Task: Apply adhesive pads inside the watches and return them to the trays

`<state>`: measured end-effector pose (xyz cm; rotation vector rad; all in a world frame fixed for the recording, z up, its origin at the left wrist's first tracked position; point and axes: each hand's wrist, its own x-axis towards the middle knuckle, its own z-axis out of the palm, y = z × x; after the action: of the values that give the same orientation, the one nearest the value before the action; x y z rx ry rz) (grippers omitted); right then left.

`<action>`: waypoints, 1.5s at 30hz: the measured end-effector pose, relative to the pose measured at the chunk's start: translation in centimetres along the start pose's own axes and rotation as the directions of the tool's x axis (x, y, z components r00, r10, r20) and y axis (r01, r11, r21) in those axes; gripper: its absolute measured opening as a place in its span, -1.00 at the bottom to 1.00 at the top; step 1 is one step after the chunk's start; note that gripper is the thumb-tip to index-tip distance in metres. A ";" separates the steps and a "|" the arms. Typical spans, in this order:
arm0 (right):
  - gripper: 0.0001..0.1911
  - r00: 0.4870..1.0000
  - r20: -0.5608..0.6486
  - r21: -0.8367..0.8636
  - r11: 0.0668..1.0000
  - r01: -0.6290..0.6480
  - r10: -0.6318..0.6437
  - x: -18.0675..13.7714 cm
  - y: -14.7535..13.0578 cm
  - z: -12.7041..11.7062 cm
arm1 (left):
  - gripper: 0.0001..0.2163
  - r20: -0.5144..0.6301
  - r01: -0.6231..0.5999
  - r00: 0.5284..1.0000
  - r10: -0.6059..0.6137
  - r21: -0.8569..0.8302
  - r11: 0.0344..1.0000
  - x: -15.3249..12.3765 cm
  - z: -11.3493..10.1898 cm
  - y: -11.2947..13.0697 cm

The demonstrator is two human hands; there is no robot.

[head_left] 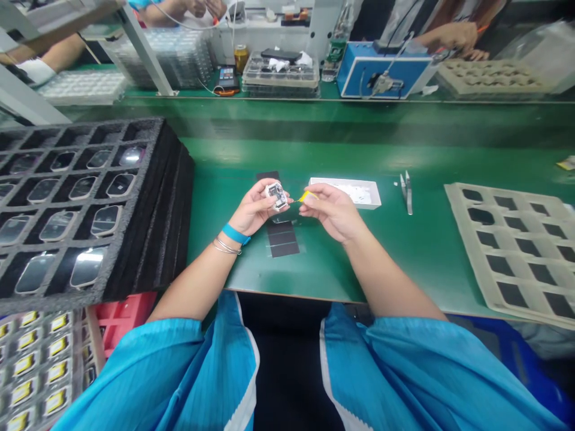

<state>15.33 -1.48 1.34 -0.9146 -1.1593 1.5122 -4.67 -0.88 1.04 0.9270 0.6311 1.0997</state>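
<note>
My left hand [254, 208] pinches a small white electronic module [276, 196], probably a watch body, between fingers and thumb. My right hand [331, 211] holds a thin yellow strip [308, 196] between its fingertips, with the strip's tip just beside the module. Below my hands, several dark rectangular pads [283, 240] lie on the green bench mat [224, 161]. A shallow white tray [359, 200] sits just beyond my right hand. Steel tweezers [406, 193] lie to its right.
A black foam tray of glass-faced watch parts [153, 149] stands left, above yellow-labelled parts [36, 371] and a red crate [123, 317]. A beige cavity tray [507, 245] lies right. Across the bench are a blue instrument [381, 69] and a co-worker's hand [453, 36].
</note>
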 end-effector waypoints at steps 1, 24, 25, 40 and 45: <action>-0.53 0.998 -0.027 -0.032 0.997 0.063 -0.064 -0.1 -0.1 0.1 | -0.45 0.006 0.014 1.000 -0.014 -0.004 1.000 0.0 0.0 0.0; -0.71 0.906 -0.021 -0.607 0.725 0.325 -0.423 0.2 2.5 0.4 | -0.79 -0.124 0.312 0.946 -0.299 0.104 0.944 0.5 1.2 -1.5; -0.74 0.928 -0.030 -0.600 0.749 0.280 -0.372 0.4 2.7 0.2 | -0.82 -0.160 0.308 0.944 -0.290 0.101 0.946 0.6 1.0 -1.3; -0.92 0.975 0.151 -0.854 0.475 0.211 -0.162 0.7 4.3 -1.0 | -0.86 -0.268 0.392 0.890 -0.370 0.034 0.919 0.9 0.1 -1.2; -0.93 0.979 0.148 -0.840 0.505 0.200 -0.141 1.0 4.6 -0.9 | -0.87 -0.279 0.395 0.887 -0.369 0.041 0.918 0.9 0.1 -1.1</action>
<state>14.73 -0.60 -3.35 -1.3364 -2.0543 0.7212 -3.71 -0.23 0.10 0.6985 1.0509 0.8458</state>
